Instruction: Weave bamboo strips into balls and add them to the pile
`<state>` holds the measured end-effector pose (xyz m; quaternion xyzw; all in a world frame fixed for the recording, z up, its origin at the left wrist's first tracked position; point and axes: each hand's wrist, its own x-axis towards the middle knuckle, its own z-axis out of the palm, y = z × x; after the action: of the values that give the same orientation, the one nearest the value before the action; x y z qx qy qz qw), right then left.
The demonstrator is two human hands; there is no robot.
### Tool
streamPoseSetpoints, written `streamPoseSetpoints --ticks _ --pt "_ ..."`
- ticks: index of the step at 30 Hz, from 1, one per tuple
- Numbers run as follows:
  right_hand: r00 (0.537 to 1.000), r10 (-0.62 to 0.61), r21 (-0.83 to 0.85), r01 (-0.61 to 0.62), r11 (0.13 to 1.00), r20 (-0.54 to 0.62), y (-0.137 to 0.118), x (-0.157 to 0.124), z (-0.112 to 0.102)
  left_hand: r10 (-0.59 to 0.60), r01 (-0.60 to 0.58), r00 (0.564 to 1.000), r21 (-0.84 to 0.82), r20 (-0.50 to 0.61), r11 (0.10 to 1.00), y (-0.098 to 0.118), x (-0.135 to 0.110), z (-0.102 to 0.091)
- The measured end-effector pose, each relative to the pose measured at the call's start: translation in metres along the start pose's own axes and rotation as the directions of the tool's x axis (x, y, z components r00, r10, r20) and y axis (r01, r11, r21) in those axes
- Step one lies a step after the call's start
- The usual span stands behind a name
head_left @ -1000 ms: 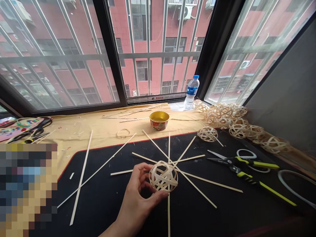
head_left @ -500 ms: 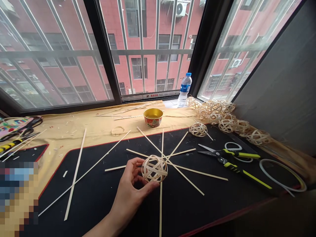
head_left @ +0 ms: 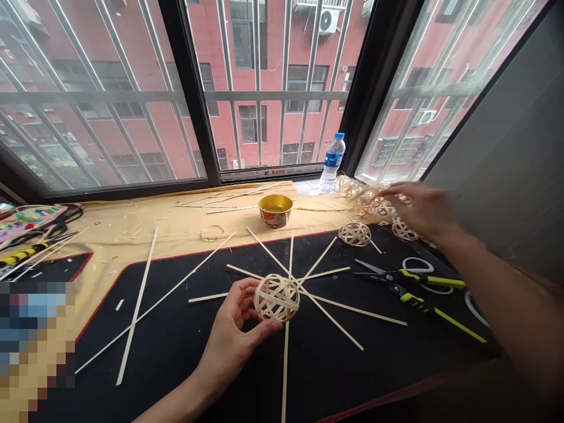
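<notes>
My left hand (head_left: pixel 238 326) has its fingers and thumb closed round a small woven bamboo-strip ball (head_left: pixel 277 298), held over the middle of several crossing bamboo strips (head_left: pixel 335 302) spread like a star on the black mat. My right hand (head_left: pixel 418 207) is stretched over a pile of similar woven balls (head_left: pixel 368 202) at the back right. Its fingers are blurred, so I cannot make out whether they grip a ball. Another woven ball (head_left: pixel 355 234) sits apart at the mat's back edge, in front of the pile.
Open scissors (head_left: pixel 392 276) with yellow-green and white handles lie on the right of the mat (head_left: pixel 176 364). A gold-lined tin (head_left: pixel 275 211) and a water bottle (head_left: pixel 331 164) stand at the back. Two loose strips (head_left: pixel 136 311) cross on the left; pliers (head_left: pixel 26 255) lie beyond.
My right hand has come into view from the right and now covers part of the ball pile. My left hand keeps its ball in almost the same place; the view has shifted slightly.
</notes>
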<state>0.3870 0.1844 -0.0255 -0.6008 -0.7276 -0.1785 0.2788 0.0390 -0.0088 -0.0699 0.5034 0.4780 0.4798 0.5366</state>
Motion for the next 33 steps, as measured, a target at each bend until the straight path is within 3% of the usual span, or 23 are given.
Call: streamPoseSetpoints --ticks 3,6,9,10,12,14,16,18,23,27,30,33 --pt "0.992 -0.016 0.115 0.001 0.993 0.124 -0.003 0.009 0.016 -0.010 0.010 1.000 0.002 -0.014 1.000 0.001 0.000 0.000" --pt "0.992 0.036 0.187 -0.058 0.981 0.118 -0.020 0.006 0.014 -0.005 0.006 0.999 0.023 -0.039 1.000 0.002 0.000 0.000" --pt "0.996 0.074 0.307 -0.085 0.948 0.048 -0.062 -0.023 -0.005 0.012 -0.009 0.997 0.030 -0.073 0.999 0.001 -0.001 -0.001" --pt "0.995 0.056 0.402 -0.083 0.912 0.079 -0.081 -0.038 -0.012 0.012 -0.010 0.997 0.025 -0.082 1.000 0.000 0.000 -0.001" --pt "0.948 -0.053 0.777 -0.223 0.589 0.312 -0.123 -0.070 -0.023 0.013 -0.011 0.996 0.022 -0.090 1.000 -0.001 0.001 -0.001" --pt "0.887 -0.140 0.864 -0.375 0.337 0.440 -0.158 -0.099 -0.027 0.034 -0.030 0.994 0.044 -0.100 0.999 -0.002 0.002 0.000" --pt "0.865 -0.149 0.870 -0.446 0.207 0.479 -0.180 -0.118 -0.027 0.064 -0.055 0.992 0.089 -0.106 0.995 -0.002 0.001 0.000" --pt "0.865 -0.148 0.875 -0.459 0.155 0.480 -0.189 -0.126 -0.027 0.101 -0.085 0.989 0.141 -0.111 0.986 -0.002 0.000 0.001" --pt "0.891 -0.162 0.903 -0.402 0.150 0.424 -0.186 -0.128 -0.030 0.245 -0.215 0.964 0.246 -0.100 0.945 -0.007 -0.002 0.002" --pt "0.919 -0.128 0.920 -0.351 0.173 0.374 -0.188 -0.131 -0.031 0.209 -0.192 0.977 0.267 -0.037 0.945 -0.009 -0.002 -0.002" --pt "0.953 -0.089 0.932 -0.259 0.252 0.289 -0.189 -0.134 -0.030 0.173 -0.170 0.985 0.231 0.008 0.958 -0.004 -0.002 -0.003" --pt "0.983 -0.096 0.914 -0.106 0.391 0.155 -0.188 -0.137 -0.030 0.113 -0.110 0.994 0.195 -0.006 0.975 0.004 -0.001 -0.002"
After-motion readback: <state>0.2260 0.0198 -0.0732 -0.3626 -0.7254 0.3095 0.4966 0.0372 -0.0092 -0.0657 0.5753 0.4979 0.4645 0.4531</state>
